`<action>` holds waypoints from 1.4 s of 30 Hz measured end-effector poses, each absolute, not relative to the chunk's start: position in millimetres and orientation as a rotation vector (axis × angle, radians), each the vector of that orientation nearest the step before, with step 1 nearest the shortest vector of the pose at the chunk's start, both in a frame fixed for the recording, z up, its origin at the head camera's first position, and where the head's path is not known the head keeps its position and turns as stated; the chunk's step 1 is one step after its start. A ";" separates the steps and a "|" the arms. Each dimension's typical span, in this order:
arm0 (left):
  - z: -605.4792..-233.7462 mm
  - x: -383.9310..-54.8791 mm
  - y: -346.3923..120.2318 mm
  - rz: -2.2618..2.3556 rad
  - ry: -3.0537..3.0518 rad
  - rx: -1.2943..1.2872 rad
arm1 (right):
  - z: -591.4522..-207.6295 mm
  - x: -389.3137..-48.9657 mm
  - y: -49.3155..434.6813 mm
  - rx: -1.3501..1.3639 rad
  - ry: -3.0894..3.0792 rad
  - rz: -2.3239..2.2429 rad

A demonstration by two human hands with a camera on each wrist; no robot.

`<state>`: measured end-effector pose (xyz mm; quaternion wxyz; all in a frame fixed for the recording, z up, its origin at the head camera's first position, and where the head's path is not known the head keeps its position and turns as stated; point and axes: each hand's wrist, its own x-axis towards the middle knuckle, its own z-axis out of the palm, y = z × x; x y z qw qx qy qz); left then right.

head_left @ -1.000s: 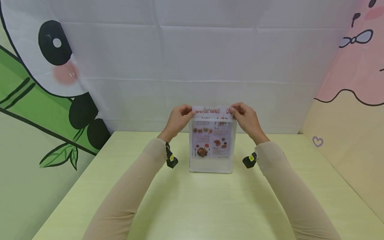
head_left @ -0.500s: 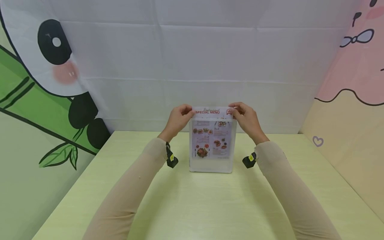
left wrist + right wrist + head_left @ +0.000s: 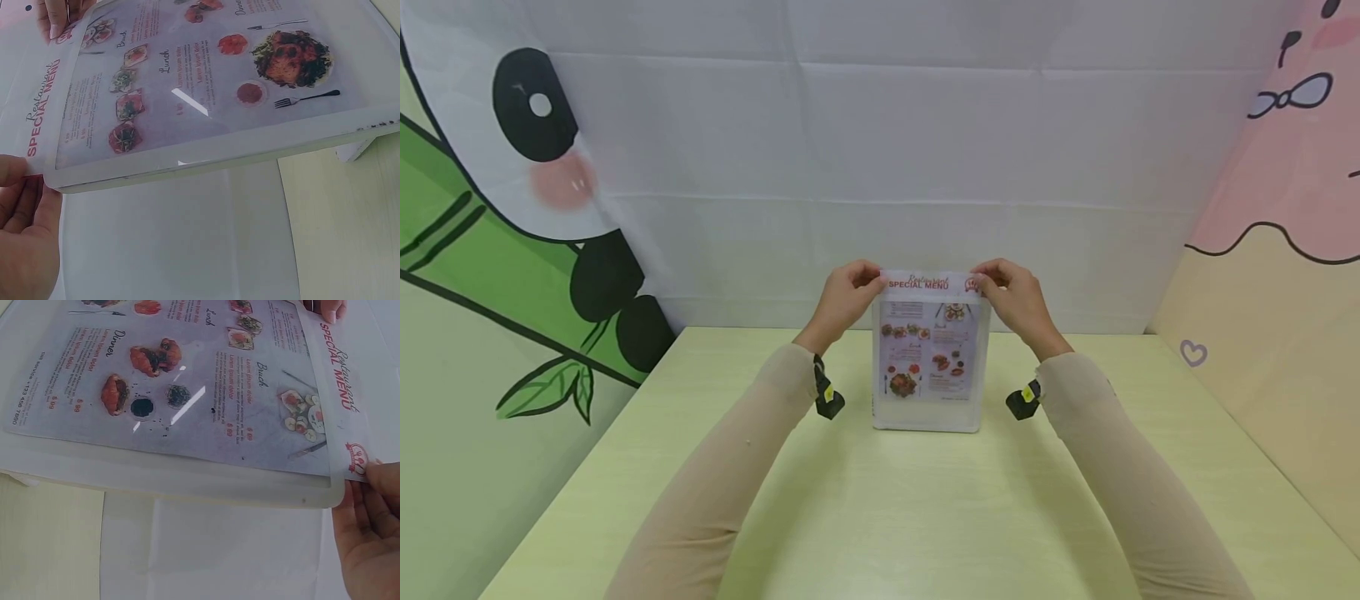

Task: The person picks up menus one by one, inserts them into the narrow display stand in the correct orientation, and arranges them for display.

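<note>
A printed menu sheet (image 3: 919,285), headed "Special Menu", stands mostly inside a clear upright sign holder (image 3: 927,415) with a pale frame. Its top strip sticks out above the holder's upper edge. My left hand (image 3: 844,302) pinches the sheet's top left corner between thumb and fingers. At the top right corner my right hand (image 3: 1017,302) pinches it the same way. In the left wrist view the thumb lies over the front of the sheet (image 3: 40,119), with fingers behind. The right wrist view shows the sheet (image 3: 340,394) gripped beside its red round logo.
The holder stands on a pale yellow table (image 3: 895,517). Behind it hangs a white creased cloth (image 3: 925,150). A panda and bamboo picture covers the left wall (image 3: 467,467), a pink figure the right wall (image 3: 1277,308). A black wrist camera sits under each wrist.
The menu sheet has slid down a little inside the holder, and less of it shows above the upper edge. Both hands keep their pinch and have moved down only slightly.
</note>
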<state>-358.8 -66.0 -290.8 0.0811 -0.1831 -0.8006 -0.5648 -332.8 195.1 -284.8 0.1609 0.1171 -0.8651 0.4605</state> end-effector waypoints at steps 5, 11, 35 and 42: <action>-290.8 -358.9 -65.9 -1.689 -2.399 -0.543 | -285.6 -333.0 196.7 0.339 -2.474 1.316; -291.1 -358.1 -65.2 -1.705 -2.388 -0.545 | -286.7 -333.7 197.6 0.348 -2.463 1.322; -289.8 -360.3 -67.1 -1.486 -2.407 -0.555 | -292.0 -331.2 198.7 0.324 -2.496 1.330; -292.8 -359.6 -67.7 -1.464 -2.436 -0.557 | -295.2 -331.2 199.9 0.317 -2.506 1.318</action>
